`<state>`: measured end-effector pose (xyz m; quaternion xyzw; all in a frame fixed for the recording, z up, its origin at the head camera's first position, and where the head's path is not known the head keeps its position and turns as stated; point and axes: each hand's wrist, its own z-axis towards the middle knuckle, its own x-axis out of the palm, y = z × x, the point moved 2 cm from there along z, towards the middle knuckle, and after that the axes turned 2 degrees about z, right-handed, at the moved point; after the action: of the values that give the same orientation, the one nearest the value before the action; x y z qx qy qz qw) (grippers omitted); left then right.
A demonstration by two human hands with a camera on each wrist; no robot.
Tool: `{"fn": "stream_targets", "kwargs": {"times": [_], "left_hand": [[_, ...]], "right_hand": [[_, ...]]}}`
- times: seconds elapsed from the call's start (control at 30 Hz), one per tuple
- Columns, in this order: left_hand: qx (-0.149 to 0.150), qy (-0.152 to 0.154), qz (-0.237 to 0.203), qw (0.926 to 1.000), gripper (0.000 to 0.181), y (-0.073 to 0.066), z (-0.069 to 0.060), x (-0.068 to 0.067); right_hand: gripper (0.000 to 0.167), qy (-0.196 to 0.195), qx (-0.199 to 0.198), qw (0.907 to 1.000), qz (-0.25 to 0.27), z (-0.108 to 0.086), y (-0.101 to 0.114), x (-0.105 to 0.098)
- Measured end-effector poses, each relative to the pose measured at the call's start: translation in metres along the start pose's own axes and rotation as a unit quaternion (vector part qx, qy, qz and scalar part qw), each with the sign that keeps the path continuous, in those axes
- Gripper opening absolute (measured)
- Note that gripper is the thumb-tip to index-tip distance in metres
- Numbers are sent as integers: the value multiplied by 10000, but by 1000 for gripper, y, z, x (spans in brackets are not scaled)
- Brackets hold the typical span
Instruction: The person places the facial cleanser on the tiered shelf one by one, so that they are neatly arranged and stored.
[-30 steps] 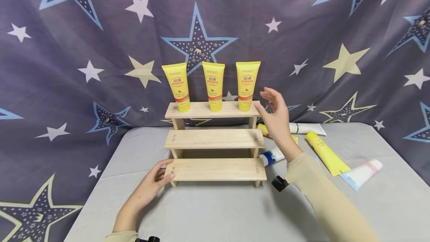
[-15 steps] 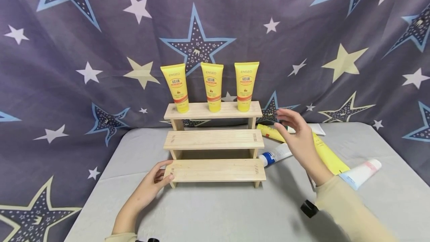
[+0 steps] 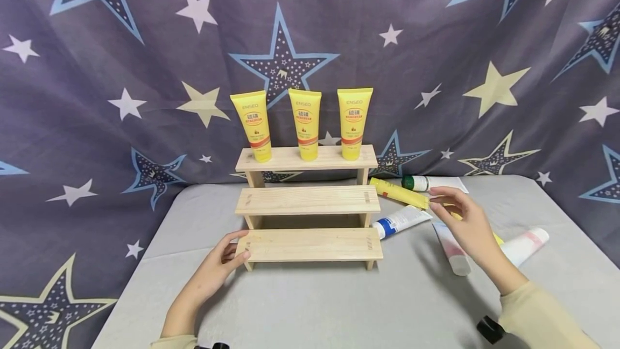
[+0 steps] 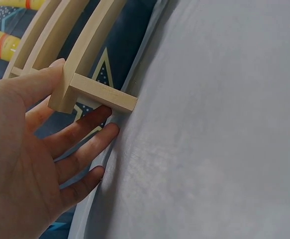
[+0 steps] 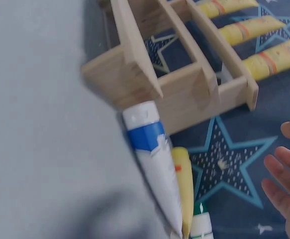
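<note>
Three yellow tubes, left [image 3: 254, 125], middle [image 3: 305, 123] and right [image 3: 354, 123], stand upright on the top tier of the wooden rack [image 3: 310, 245]. My left hand [image 3: 209, 273] grips the left end of the lowest tier; in the left wrist view the hand [image 4: 40, 144] has its thumb on the board, other fingers spread below. My right hand [image 3: 467, 228], fingers loosely bent and holding nothing, hovers above the loose tubes, near the end of a lying yellow tube [image 3: 399, 194]. In the right wrist view the hand [image 5: 289, 179] shows at the right edge.
Right of the rack lie a white tube with a blue band [image 3: 402, 221], a green-capped white tube [image 3: 433, 183], a pink and white tube [image 3: 452, 249] and another pale tube [image 3: 527, 245]. A star-patterned cloth [image 3: 310, 26] hangs behind the grey surface [image 3: 300, 306].
My right hand has moved from beside the top tier rightward and down, over the lying tubes. My left hand keeps its grip on the rack, and the three standing tubes have not moved.
</note>
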<state>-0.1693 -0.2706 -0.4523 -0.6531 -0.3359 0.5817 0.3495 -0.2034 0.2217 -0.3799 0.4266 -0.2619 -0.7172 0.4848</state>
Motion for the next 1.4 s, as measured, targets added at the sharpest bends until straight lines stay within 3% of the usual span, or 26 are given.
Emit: {"fn": "stream_targets", "kwargs": {"times": [0.23,0.47,0.67,0.93,1.2,1.4], "left_hand": [[-18,-5,68,10000,55,1,2,0],[-7,11,3,10000,54,-1,0,1],[-36,22,-68,10000,55,-2,-1,1],[-13,31,-65,10000,55,0,1,1],[25,51,-76,10000,55,1,2,1],[-5,15,-25,10000,54,2,2,1]], "right_hand": [[26,-33,152,9986,-509,-13,-19,-15],[28,23,833,9923,-913,-25,-38,-23],[29,62,1099,9887,-1016,-33,-48,-26],[38,260,1639,9755,-1446,-42,-60,-32],[39,397,1695,9702,-1686,-48,-68,-35],[47,700,1939,9601,-1889,-47,-75,-34]]}}
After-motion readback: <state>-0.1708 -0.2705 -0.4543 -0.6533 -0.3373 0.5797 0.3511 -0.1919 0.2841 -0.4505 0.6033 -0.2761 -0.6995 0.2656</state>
